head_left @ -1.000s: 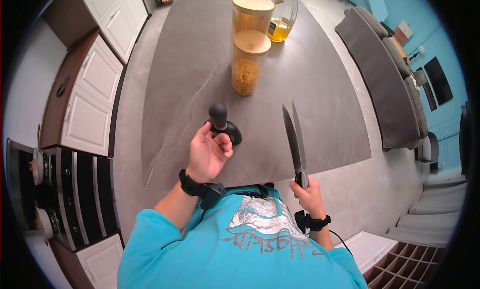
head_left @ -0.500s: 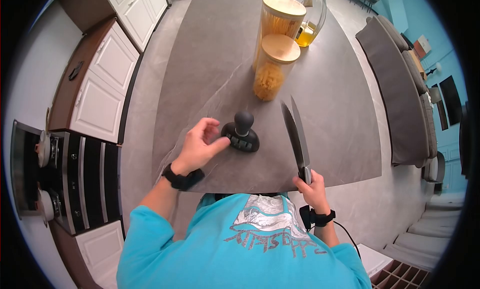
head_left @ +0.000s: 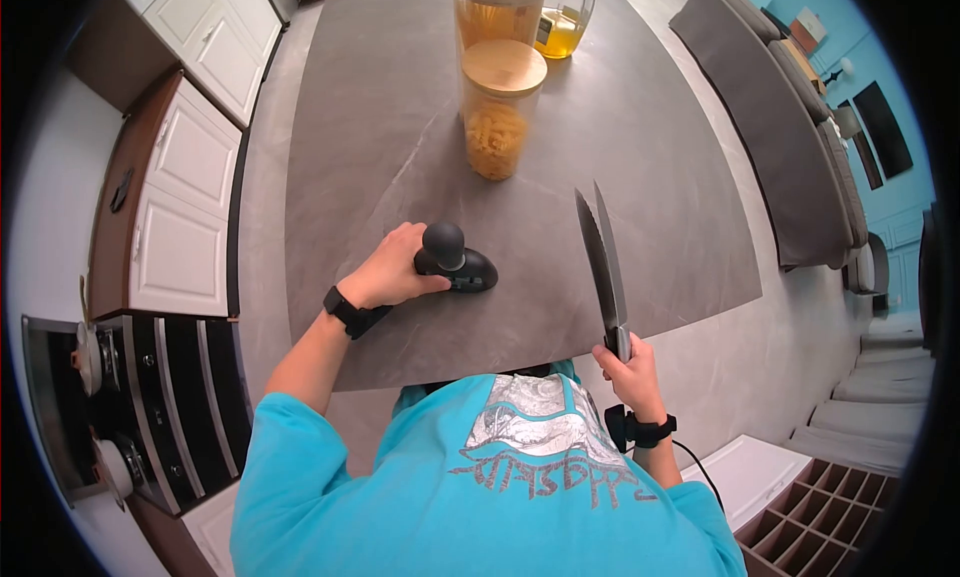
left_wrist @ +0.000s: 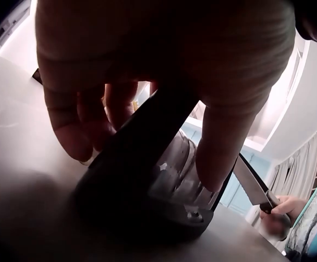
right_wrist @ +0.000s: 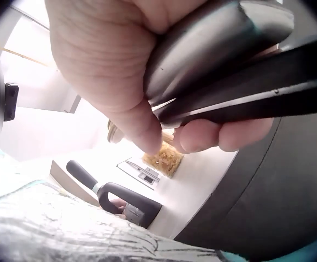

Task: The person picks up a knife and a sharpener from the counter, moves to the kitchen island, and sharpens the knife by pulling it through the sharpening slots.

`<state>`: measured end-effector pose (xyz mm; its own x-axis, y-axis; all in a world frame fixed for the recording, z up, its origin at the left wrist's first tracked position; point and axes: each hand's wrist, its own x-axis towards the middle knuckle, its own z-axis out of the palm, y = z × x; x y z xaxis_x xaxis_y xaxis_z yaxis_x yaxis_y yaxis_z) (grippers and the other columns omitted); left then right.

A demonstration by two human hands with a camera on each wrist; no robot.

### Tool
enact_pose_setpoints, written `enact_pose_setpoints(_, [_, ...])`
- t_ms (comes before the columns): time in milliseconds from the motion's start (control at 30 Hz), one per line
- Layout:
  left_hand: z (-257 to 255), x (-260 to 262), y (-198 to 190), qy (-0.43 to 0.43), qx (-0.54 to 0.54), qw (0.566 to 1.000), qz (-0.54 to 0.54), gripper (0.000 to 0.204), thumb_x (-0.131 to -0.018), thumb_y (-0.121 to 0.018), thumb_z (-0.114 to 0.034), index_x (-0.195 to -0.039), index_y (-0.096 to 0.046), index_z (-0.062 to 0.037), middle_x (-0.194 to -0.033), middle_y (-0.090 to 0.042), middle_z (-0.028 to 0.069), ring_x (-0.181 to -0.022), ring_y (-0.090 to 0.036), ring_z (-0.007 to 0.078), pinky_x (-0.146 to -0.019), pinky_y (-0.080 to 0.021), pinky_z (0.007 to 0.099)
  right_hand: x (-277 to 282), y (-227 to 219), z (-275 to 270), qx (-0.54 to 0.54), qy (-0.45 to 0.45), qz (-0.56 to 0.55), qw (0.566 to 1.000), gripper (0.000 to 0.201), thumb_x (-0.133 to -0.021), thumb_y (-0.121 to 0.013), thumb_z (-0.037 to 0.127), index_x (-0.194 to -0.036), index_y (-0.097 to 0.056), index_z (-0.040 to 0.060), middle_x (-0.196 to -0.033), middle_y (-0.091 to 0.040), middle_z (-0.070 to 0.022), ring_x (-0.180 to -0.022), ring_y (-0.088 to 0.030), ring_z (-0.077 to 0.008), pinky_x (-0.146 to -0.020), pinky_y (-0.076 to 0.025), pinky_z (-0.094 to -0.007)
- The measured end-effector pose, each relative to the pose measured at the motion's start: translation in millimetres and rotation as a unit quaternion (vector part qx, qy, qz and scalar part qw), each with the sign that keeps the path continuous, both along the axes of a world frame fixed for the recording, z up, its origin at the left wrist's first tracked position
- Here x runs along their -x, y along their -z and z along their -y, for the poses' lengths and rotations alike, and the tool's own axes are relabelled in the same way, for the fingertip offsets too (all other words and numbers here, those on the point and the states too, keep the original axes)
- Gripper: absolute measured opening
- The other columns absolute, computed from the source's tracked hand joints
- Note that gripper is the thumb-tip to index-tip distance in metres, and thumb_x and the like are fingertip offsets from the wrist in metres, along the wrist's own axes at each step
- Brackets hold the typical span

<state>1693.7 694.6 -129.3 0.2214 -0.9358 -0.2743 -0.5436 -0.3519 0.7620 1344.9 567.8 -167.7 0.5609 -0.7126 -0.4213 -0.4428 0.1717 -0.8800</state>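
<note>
A black knife sharpener (head_left: 472, 273) with a round-topped handle stands on the grey table near its front edge. My left hand (head_left: 388, 269) holds its left side, thumb at the front and fingers behind. The left wrist view shows the thumb beside the slotted part of the sharpener (left_wrist: 131, 169), which is mostly dark. My right hand (head_left: 637, 379) grips two knives (head_left: 617, 307) together by their handles, blades pointing up and away, to the right of the sharpener. In the right wrist view, one handle (right_wrist: 196, 52) is metallic and the other (right_wrist: 246, 101) black.
Two lidded jars stand beyond the sharpener, the shorter one (head_left: 496, 127) holding pasta in front of the taller one (head_left: 500, 22). A glass container (head_left: 560, 37) with yellow liquid is behind them. Past the right table edge stands a grey sofa (head_left: 770, 137).
My left hand has come down from in front of the sharpener, moved around to its left side and taken hold of it. My right hand still holds both knives.
</note>
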Motion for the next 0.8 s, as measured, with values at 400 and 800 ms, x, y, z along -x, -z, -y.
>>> enact_pose_setpoints(400, [24,10,11,-0.002,0.137,0.987,0.079,0.03,-0.066,-0.077,-0.013,-0.093,-0.064,-0.0053,-0.092,-0.061,0.0116,-0.09,-0.056,0.0314,-0.08,-0.045,0.0397,17,-13,-5,0.044,-0.08,-0.028,0.995,0.02,-0.08,-0.068,0.012,-0.071,-0.051,0.0047,-0.059,-0.048,0.0032,-0.053,-0.045,-0.0059,-0.048,-0.037,-0.0234])
enact_pose_setpoints(800, [79,39,37,0.023,0.16,0.986,0.049,0.034,-0.07,-0.078,-0.016,-0.096,-0.063,-0.0006,-0.095,-0.062,0.0146,-0.087,-0.061,0.0322,-0.077,-0.048,0.0377,42,-22,-11,-0.001,-0.075,-0.05,0.996,0.02,-0.08,-0.069,0.012,-0.073,-0.052,0.0038,-0.06,-0.047,0.0028,-0.056,-0.043,-0.0062,-0.05,-0.037,-0.0245])
